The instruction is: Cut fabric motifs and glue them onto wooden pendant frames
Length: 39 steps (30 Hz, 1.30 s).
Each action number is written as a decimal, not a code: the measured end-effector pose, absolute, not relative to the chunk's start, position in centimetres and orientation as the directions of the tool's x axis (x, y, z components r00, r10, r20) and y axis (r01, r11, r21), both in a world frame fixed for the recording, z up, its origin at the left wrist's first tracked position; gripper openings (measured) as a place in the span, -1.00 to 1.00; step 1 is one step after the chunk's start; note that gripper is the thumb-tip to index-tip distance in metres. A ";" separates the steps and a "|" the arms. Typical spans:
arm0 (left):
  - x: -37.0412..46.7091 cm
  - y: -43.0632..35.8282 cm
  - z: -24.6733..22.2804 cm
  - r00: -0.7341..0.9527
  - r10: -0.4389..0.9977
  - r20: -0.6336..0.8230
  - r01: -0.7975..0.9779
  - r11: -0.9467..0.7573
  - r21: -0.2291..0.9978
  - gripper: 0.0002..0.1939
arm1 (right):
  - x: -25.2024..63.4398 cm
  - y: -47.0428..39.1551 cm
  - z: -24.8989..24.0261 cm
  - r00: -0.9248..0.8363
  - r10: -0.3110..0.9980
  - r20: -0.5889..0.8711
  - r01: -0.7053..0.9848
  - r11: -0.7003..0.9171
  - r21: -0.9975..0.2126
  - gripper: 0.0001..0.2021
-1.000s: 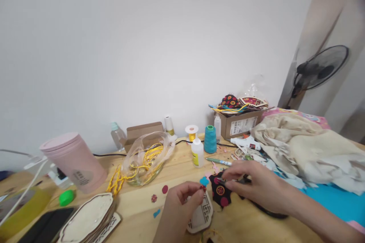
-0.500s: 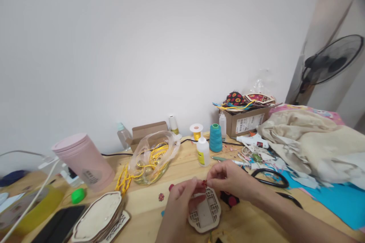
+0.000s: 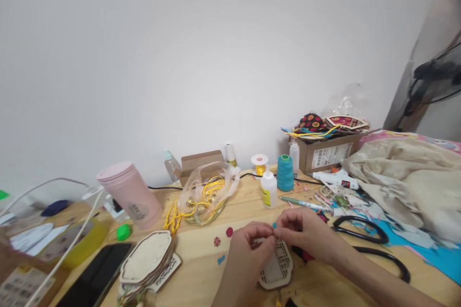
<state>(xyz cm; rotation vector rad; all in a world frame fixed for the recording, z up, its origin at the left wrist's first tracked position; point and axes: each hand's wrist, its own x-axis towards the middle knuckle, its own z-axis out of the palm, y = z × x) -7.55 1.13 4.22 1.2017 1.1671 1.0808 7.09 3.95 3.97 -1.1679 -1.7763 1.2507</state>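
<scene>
My left hand (image 3: pixel 252 247) is closed, with thumb and fingertips pinched together over the top of a pale wooden lattice frame (image 3: pixel 275 273). Against it, the right hand (image 3: pixel 304 230) meets these fingertips in a pinch of its own. Whatever the fingers hold is hidden. A speck of blue shows at the fingertips; I cannot tell whether it is held or lies behind them. Left of the hands lie a red flower-shaped piece (image 3: pixel 217 241), a dark red disc (image 3: pixel 229 232) and a small blue piece (image 3: pixel 221 259). Dark patterned fabric (image 3: pixel 304 254) lies partly under my right wrist.
Behind the hands stand a glue bottle (image 3: pixel 268 189) and a teal thread cone (image 3: pixel 285 173). Black-handled scissors (image 3: pixel 360 228) lie by my right forearm. Leftward are stacked wooden plaques (image 3: pixel 146 256), a phone (image 3: pixel 95 273), a pink tumbler (image 3: pixel 131 194) and a bag of yellow cords (image 3: pixel 209 192).
The view has swung left, so things sit farther right. The red flower piece seen at the fingertips is now out of sight, and both hands' fingertips have come together.
</scene>
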 end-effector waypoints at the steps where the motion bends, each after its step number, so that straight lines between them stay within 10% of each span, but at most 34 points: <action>1: -7.5 1.0 4.4 0.106 0.993 -0.058 0.021 0.056 0.998 -0.93 | 7.1 3.9 3.9 -0.390 0.920 0.024 0.301 0.152 -0.941 -0.81; 17: -10.8 1.9 6.2 -0.198 0.967 0.157 0.197 -0.118 0.973 -0.79 | 7.8 4.1 4.4 -0.404 0.825 0.395 0.482 0.559 -0.675 -0.85; 30: -10.8 0.1 6.1 0.323 0.938 0.127 0.584 -0.303 0.753 -0.89 | 8.3 4.3 3.9 -0.476 0.757 0.449 0.511 0.653 -0.559 -0.91; 39: -9.8 -0.1 4.8 0.354 0.931 0.086 0.749 -0.338 0.570 -0.91 | 8.2 4.1 4.2 -0.467 0.754 0.462 0.549 0.656 -0.517 -0.92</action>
